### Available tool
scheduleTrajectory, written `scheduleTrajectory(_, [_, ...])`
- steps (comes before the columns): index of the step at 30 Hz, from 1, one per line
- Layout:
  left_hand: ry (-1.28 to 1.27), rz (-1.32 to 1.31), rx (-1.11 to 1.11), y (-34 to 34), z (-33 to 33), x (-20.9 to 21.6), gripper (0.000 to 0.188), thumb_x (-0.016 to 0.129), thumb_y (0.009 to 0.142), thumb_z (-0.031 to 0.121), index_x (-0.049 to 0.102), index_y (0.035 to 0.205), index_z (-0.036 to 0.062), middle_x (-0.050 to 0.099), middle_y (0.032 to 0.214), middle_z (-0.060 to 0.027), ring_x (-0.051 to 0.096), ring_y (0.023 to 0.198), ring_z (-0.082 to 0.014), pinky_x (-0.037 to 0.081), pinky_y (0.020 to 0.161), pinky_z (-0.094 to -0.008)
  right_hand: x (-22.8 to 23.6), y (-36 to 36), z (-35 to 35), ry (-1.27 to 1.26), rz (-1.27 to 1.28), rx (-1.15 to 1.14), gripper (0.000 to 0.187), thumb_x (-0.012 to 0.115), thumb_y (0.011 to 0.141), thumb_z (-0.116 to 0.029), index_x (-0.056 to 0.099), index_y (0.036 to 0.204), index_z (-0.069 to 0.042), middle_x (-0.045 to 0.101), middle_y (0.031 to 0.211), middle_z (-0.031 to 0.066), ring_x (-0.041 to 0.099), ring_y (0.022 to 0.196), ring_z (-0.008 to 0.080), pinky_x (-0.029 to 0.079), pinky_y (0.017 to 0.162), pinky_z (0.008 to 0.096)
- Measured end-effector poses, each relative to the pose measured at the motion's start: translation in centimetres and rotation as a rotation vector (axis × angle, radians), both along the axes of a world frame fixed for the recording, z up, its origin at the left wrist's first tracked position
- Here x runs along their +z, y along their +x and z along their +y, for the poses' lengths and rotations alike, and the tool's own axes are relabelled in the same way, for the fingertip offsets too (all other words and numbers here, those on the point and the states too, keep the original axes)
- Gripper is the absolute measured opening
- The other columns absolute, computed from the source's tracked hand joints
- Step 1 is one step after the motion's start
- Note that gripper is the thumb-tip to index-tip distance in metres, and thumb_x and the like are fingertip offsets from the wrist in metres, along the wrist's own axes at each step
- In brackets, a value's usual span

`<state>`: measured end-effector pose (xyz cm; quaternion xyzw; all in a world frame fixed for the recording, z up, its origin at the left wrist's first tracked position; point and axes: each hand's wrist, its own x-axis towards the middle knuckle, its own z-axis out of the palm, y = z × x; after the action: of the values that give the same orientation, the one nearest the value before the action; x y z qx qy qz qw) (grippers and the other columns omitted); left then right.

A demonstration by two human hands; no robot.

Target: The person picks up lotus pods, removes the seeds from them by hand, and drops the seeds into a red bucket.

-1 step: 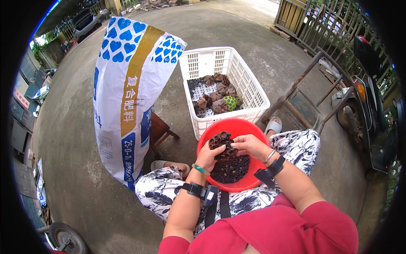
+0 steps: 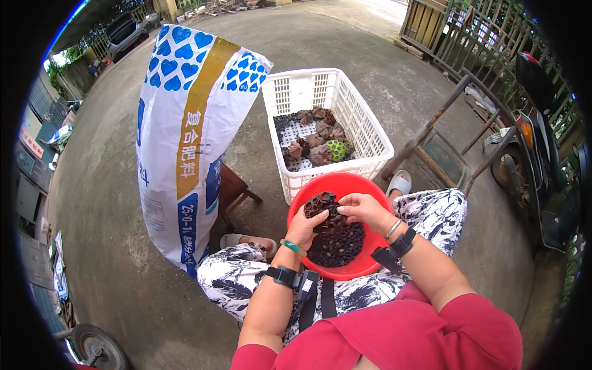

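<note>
My left hand (image 2: pixel 303 227) grips a dry brown lotus seed pod (image 2: pixel 322 205), its holed face turned up, over a red basin (image 2: pixel 367 251). At the pod's right edge, my right hand (image 2: pixel 367 211) has its thumb and index finger closed on the rim; whether a seed is between them is too small to tell. Dark lotus seeds (image 2: pixel 343 248) lie in the basin, a few of them paler brown. Beyond the basin stands a white plastic crate (image 2: pixel 364 161) holding several dry brown pods (image 2: pixel 320 155), one green pod (image 2: pixel 336 150) and dark seeds in its far left corner.
A tall white woven sack (image 2: pixel 166 142) with blue hearts stands at left, beside a small wooden stool (image 2: pixel 234 192). To the right are a wooden chair frame (image 2: pixel 439 157) and a parked motorbike (image 2: pixel 524 145). The basin sits between my legs, on concrete ground (image 2: pixel 139 271).
</note>
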<state>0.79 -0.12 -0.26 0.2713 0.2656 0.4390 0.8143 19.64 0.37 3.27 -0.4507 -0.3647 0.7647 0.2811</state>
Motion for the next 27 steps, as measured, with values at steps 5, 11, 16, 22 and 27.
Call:
scheduleTrajectory(5, [0.059, 0.258, 0.252, 0.5, 0.3, -1.4, 0.036, 0.065, 0.073, 0.003, 0.051, 0.106, -0.0001, 0.059, 0.1, -0.0086, 0.058, 0.088, -0.018, 0.046, 0.079, -0.0291, -0.2, -0.5, 0.2, 0.623, -0.376, -0.197, 0.018, 0.064, 0.077, -0.013, 0.06, 0.088, 0.0, 0.061, 0.079, 0.0019, 0.055, 0.071, 0.0085, 0.046, 0.064, 0.0222])
scheduleTrajectory(11, [0.169, 0.425, 0.325, 0.4, 0.6, -4.5, 0.032, 0.065, 0.071, 0.001, 0.051, 0.101, -0.0009, 0.059, 0.094, -0.0072, 0.057, 0.085, -0.0153, 0.046, 0.078, -0.0278, -0.9, -2.7, -0.5, 0.817, -0.648, -0.061, 0.018, 0.062, 0.076, -0.016, 0.064, 0.082, 0.001, 0.063, 0.071, 0.0128, 0.06, 0.064, 0.0168, 0.047, 0.061, 0.0272])
scheduleTrajectory(16, [0.116, 0.401, 0.222, 0.0, 0.0, -1.7, 0.033, 0.064, 0.07, -0.001, 0.052, 0.101, -0.0001, 0.059, 0.093, -0.0056, 0.057, 0.084, -0.0136, 0.046, 0.077, -0.0267, -0.4, -3.1, -0.7, 0.804, -0.81, 0.058, 0.023, 0.065, 0.075, -0.021, 0.064, 0.078, 0.002, 0.062, 0.065, 0.0103, 0.059, 0.059, 0.0165, 0.047, 0.058, 0.0278])
scheduleTrajectory(22, [0.093, 0.233, 0.071, -0.4, 0.0, -1.3, 0.032, 0.06, 0.072, -0.001, 0.055, 0.103, 0.0011, 0.06, 0.096, -0.0056, 0.057, 0.087, -0.0155, 0.044, 0.081, -0.0272, 0.0, -0.6, 0.9, 0.299, -0.309, 0.156, 0.014, 0.061, 0.08, -0.013, 0.061, 0.085, 0.001, 0.06, 0.073, 0.0031, 0.056, 0.062, 0.0088, 0.046, 0.058, 0.0204])
scheduleTrajectory(27, [0.074, 0.22, 0.079, -0.3, 0.6, -2.2, 0.035, 0.059, 0.074, -0.002, 0.053, 0.108, 0.0012, 0.059, 0.101, -0.0072, 0.057, 0.094, -0.0177, 0.044, 0.083, -0.0293, -1.5, 0.5, 0.7, 0.228, -0.208, -0.068, 0.019, 0.059, 0.079, -0.008, 0.058, 0.095, 0.002, 0.06, 0.083, 0.0065, 0.058, 0.069, 0.011, 0.048, 0.062, 0.0221])
